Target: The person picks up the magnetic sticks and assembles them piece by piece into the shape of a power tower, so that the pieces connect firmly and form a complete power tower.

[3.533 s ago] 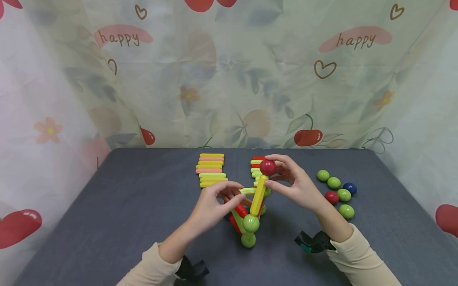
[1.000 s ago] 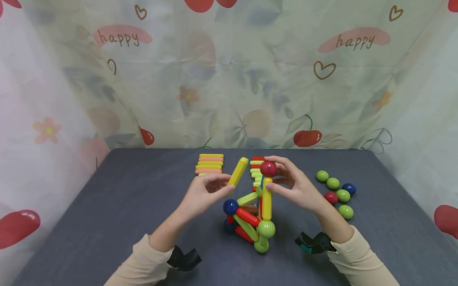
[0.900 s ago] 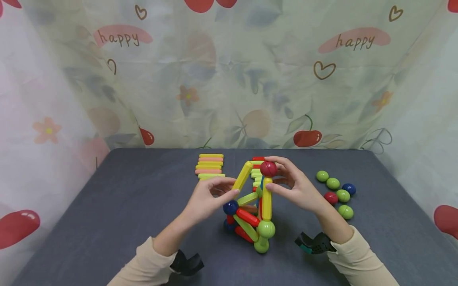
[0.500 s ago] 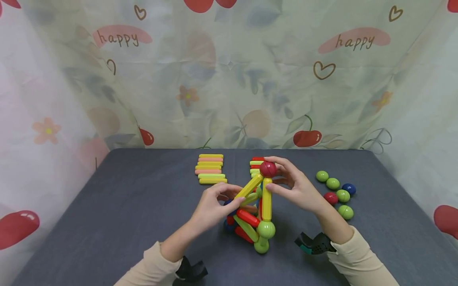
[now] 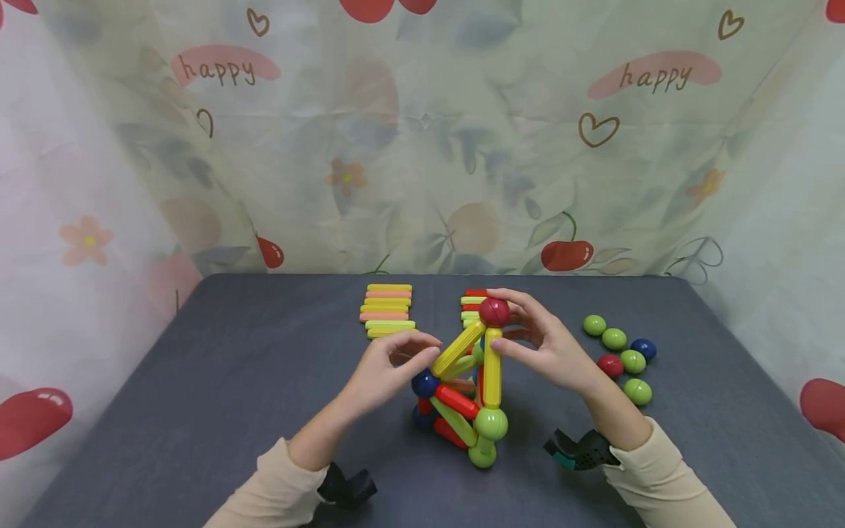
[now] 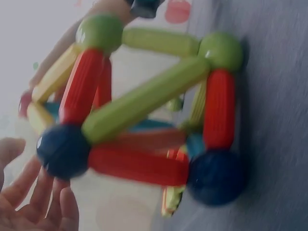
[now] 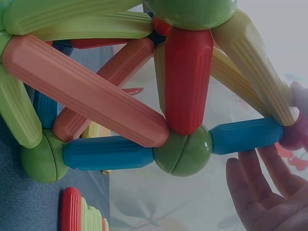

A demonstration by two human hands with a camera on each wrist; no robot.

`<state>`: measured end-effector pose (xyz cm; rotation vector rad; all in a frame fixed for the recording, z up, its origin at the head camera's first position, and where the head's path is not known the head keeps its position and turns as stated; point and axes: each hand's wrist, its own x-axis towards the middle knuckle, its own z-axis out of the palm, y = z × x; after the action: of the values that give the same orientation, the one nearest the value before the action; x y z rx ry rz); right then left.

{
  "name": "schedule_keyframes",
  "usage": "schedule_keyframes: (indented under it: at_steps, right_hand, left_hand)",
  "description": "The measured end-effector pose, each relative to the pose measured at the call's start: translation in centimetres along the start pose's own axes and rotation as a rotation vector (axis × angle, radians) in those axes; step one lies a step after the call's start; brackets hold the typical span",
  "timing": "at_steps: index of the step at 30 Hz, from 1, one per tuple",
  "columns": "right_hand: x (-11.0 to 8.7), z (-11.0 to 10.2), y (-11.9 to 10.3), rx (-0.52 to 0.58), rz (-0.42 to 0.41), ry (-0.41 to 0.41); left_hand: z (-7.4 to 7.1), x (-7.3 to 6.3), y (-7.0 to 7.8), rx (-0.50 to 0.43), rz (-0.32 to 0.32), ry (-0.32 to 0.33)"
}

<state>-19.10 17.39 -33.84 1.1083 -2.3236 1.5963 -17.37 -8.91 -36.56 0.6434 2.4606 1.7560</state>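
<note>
A frame of magnetic rods and balls stands on the table, in the middle of the head view. At its top is a red ball (image 5: 494, 312), and my right hand (image 5: 544, 337) holds it, with the thumb against the upright yellow rod (image 5: 492, 370). Another yellow rod (image 5: 458, 349) slants from the red ball down to a blue ball (image 5: 425, 383). My left hand (image 5: 386, 370) is beside that rod's lower end, its fingers (image 6: 43, 192) loose and spread in the left wrist view. In the right wrist view, a blue rod (image 7: 248, 136) also runs to the top, with my right fingers (image 7: 250, 173) next to it.
Behind the frame lie a row of yellow, pink and light green rods (image 5: 388, 308) and a row of red and light green rods (image 5: 472, 306). Several loose green, blue and red balls (image 5: 615, 339) are at the right. A patterned cloth (image 5: 422, 147) hangs behind the table.
My left hand has brought the second yellow rod onto the frame, between the red ball and blue ball, then let go and drawn back slightly left. The right hand has kept its hold on top.
</note>
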Motion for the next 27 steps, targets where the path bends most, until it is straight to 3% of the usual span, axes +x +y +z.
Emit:
schedule_keyframes:
  at_steps: [4,7,9,17,22,27]
  right_hand:
    - [0.0,0.0,0.0,-0.005,0.0,-0.002]
    - [0.0,0.0,-0.1,-0.004,0.009,-0.008]
    - [0.1,-0.1,-0.1,-0.003,0.021,-0.018]
    - [0.9,0.5,-0.2,0.065,0.078,-0.081]
    - [1.9,0.9,-0.5,0.011,0.151,-0.109]
    - [2.9,1.3,-0.9,-0.032,0.154,-0.185]
  left_hand:
    - [-1.3,0.2,-0.4,0.005,-0.03,-0.091]
    - [-1.7,0.1,-0.7,0.039,-0.008,-0.187]
    - [-1.7,-0.2,-0.9,0.051,0.012,-0.216]
    - [-1.5,-1.2,-0.2,0.071,0.021,-0.227]
    - [-1.2,-2.0,0.2,0.049,-0.009,-0.241]
    - [-0.8,-2.8,0.3,0.0,-0.039,-0.238]
